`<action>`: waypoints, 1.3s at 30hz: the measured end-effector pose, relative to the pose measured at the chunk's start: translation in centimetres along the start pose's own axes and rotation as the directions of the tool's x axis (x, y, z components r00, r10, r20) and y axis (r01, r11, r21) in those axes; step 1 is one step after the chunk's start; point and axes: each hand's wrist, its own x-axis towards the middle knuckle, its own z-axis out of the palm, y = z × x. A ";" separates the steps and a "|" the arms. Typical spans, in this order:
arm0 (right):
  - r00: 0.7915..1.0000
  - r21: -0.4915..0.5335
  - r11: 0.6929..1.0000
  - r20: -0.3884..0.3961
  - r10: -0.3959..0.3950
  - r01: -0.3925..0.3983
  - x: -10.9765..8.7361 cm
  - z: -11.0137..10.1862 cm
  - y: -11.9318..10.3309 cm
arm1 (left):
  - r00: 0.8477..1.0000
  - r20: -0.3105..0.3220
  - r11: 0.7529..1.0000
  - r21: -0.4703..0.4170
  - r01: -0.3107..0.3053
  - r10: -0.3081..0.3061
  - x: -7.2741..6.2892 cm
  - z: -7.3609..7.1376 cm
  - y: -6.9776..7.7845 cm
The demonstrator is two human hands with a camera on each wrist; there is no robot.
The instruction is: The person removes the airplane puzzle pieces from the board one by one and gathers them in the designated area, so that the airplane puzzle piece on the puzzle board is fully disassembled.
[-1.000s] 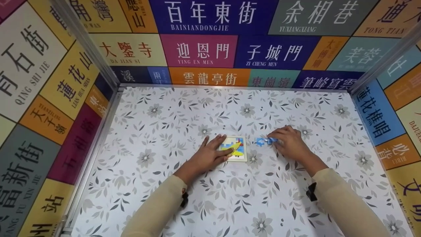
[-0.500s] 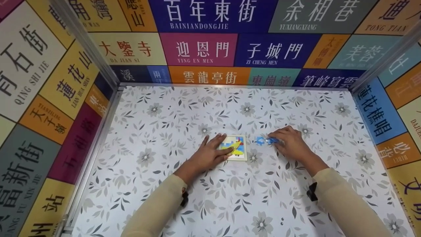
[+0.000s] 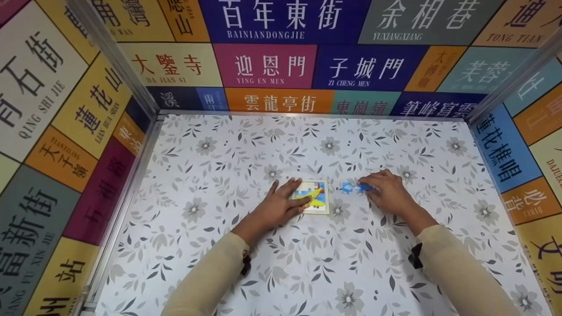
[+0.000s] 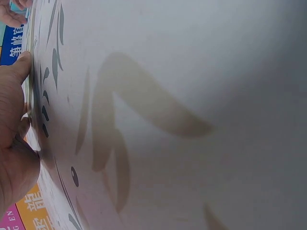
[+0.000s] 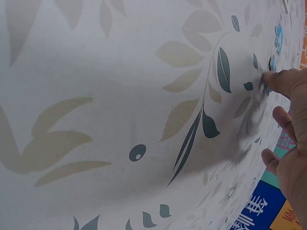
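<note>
A small square jigsaw puzzle (image 3: 322,210) with a pale frame and a yellow airplane picture lies on the table. My left hand (image 3: 281,204) rests on its left side with the fingers spread, covering part of the picture. Right of the frame, a loose blue puzzle piece (image 3: 346,188) lies flat. Beside it is a second blue puzzle piece (image 3: 364,187), which the fingertips of my right hand (image 3: 386,188) pinch at its right end. The right wrist view shows a fingertip (image 5: 269,78) down at that piece, close to the tabletop.
The table (image 3: 246,145) wears a white cover printed with grey flowers and leaves. Panels of coloured street-name signs (image 3: 268,66) stand along its back and both sides, with metal framing at the corners.
The piece under my right fingertips has shifted slightly right and turned, so a gap shows between the two blue pieces. My left hand stays in place on the puzzle.
</note>
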 end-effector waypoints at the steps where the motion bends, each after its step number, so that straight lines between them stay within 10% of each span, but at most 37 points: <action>1: 1.000 -0.001 1.000 0.001 0.001 -0.001 0.0 0.0 0.0 | 1.000 0.002 1.000 0.000 0.001 -0.001 0.0 0.0 0.0; 39: 0.995 -0.022 0.995 0.026 -0.093 0.093 4.1 1.7 -5.5 | 1.000 -0.020 1.000 0.017 -0.003 0.004 0.0 -0.2 0.3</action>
